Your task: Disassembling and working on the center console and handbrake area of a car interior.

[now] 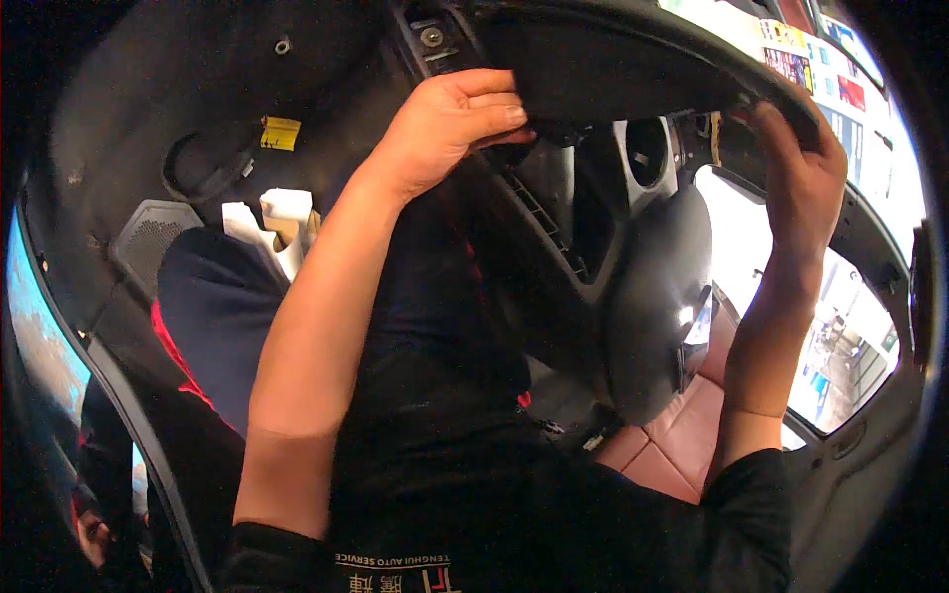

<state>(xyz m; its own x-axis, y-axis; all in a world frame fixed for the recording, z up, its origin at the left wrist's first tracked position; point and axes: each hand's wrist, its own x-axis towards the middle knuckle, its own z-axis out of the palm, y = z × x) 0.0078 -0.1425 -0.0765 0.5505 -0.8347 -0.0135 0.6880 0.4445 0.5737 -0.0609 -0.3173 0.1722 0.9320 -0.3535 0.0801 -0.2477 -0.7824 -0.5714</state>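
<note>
A dark curved panel spans the upper middle of the head view. My left hand is closed at its lower left edge, thumb forward and fingers curled, fingertips partly hidden. My right hand grips its right end, fingers bent over the dark rim. Left of the panel runs a dark trim strip with a metal bolt. Below are a slotted dark frame and a grey piece with an oval opening. My forearms rise from the lower edge.
Around me are a rounded dark panel, red-brown upholstery, a speaker grille, white pieces, a yellow tag, a cable loop and bright window openings. Another person's hand shows at lower left.
</note>
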